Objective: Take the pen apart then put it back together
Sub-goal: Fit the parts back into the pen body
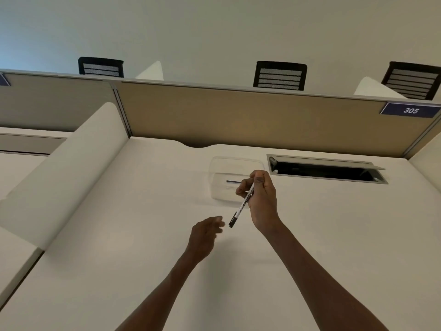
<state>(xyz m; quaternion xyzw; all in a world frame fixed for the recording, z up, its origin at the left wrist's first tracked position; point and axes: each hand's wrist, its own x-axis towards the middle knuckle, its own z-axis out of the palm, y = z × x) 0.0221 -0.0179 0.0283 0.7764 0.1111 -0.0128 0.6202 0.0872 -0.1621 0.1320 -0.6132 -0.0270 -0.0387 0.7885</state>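
White table (119, 271) nearest you is bare, so dropped bits would roll. Your left hand (205, 235) hangs loose w/ nothing in it, just beside the pen's black cap. Right hand (261, 201) pinches the pen (242, 204) mid-barrel, tilted, above the table. Pull the cap crooked & the pen slips. Beyond: clear tub (235, 179), open cable slot (327, 169) — small parts could vanish there.

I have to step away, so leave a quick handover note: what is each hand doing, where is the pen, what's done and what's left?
Right hand: grip shut on the pen, held above the desk, black cap end pointing down toward the left hand.
Left hand: empty, fingers loosely open, just short of the cap.
Clear tray behind holds a thin dark part.
Done: pen looks whole, cap on.
Left: take it apart, then reassemble.
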